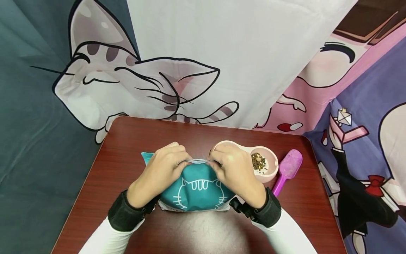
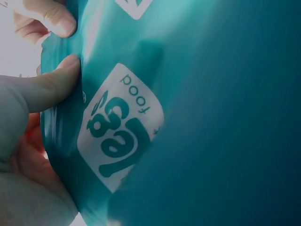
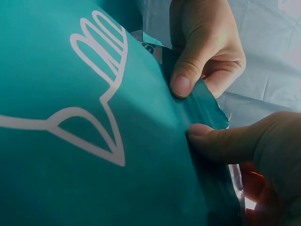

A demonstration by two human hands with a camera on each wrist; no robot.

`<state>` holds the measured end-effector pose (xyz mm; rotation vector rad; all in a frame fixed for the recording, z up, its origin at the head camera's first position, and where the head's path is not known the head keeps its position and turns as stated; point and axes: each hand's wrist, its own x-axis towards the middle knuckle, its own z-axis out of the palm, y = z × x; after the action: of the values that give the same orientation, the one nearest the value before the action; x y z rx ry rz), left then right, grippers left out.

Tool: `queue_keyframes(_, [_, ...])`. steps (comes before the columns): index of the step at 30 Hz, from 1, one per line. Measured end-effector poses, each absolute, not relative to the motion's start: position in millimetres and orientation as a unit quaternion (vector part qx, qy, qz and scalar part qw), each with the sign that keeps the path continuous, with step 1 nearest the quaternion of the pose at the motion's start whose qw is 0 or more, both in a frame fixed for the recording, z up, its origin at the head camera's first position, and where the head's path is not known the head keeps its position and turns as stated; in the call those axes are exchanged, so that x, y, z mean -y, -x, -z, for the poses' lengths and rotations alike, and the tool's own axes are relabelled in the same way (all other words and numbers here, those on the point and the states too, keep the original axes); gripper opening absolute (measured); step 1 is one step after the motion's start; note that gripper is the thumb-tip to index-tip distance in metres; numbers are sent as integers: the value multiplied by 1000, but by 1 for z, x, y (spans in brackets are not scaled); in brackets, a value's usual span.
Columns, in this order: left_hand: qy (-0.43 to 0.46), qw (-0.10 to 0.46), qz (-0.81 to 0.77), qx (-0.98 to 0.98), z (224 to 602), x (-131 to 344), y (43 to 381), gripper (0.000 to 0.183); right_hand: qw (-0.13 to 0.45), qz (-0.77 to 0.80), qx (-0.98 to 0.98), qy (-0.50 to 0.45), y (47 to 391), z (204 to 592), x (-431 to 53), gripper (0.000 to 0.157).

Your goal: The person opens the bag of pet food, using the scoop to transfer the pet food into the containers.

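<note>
A teal food bag [image 1: 197, 194] with a white cat outline stands in the middle of the table, its top edge facing up. My left hand [image 1: 165, 167] pinches the left part of that edge between thumb and fingers. On the other side, my right hand [image 1: 238, 169] pinches the edge too, a short gap away. In the left wrist view, the thumb [image 2: 59, 82] presses on the bag near a white label with the word "food". A thin silvery strip of the bag's lining shows by the right fingers in the right wrist view.
Behind my right hand is a pale pink double bowl [image 1: 273, 173], with brown kibble [image 1: 258, 161] in its right side. A purple scoop [image 1: 291, 164] lies to the right of it on the brown table [image 1: 127, 141]. Printed cat curtains [image 1: 253, 53] hang behind the table.
</note>
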<state>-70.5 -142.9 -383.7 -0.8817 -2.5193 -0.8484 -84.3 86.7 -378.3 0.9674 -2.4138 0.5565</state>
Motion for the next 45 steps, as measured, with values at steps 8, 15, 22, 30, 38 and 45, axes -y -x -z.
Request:
queue_keyframes(8, [320,173,296,883,383,144,69,5,249,-189,879,-361,81,378,-88,10])
queue_keyframes(15, [319,175,299,882,384,145,68,4,235,-183,874,-384,80,376,-84,12])
queue_keyframes(22, [319,173,304,881,383,144,67,4,262,-199,858,-394,84,379,-78,13])
queue_keyframes(30, [322,169,297,883,382,146,67,6,254,-174,860,-407,86,380,-75,8])
queue_keyframes(38, [315,150,292,890,382,147,65,13,278,-182,845,-420,86,384,-66,13])
queue_keyframes(45, [331,170,304,877,383,148,66,7,294,-186,840,-417,86,389,-64,15])
